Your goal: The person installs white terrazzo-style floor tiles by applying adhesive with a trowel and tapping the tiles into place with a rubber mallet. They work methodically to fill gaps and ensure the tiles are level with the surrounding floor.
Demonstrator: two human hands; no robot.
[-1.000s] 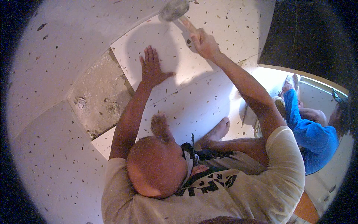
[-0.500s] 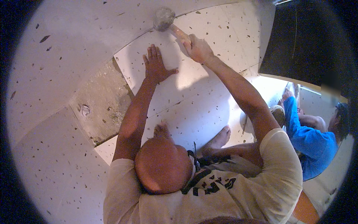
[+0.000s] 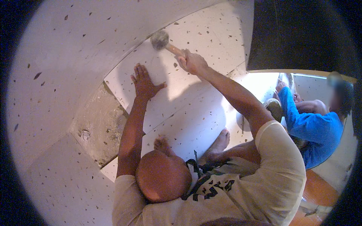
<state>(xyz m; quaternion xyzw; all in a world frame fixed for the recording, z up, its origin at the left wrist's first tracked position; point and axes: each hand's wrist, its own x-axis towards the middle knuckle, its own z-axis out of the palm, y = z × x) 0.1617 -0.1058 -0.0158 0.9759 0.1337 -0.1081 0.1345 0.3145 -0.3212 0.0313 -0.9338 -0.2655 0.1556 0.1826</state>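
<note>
Neither of my hands shows. Below me a bald co-worker (image 3: pixel 162 175) in a cream T-shirt sits bent over white speckled tiles. Their left hand (image 3: pixel 144 83) lies spread on a tile (image 3: pixel 124 90). Their right hand (image 3: pixel 190 60) grips the wooden handle of a mallet (image 3: pixel 160 40), whose rounded grey head is over the upper part of that tile, near a long curved seam. Left of the tile is a square of bare, rough grey bed (image 3: pixel 94 132). The co-worker's bare feet (image 3: pixel 221 140) rest on the white surface below.
Another person (image 3: pixel 313 132) in a blue long-sleeved top crouches at the right, hands by a narrow lit recess. A large dark panel (image 3: pixel 298 34) with a pale edge fills the upper right. Orange flooring (image 3: pixel 318 184) shows at the lower right. More speckled surface (image 3: pixel 52 67) spans the left.
The view has shifted, so the tiles sit lower in the picture. The co-worker's mallet has moved slightly left relative to the tile; their left hand stays spread on it.
</note>
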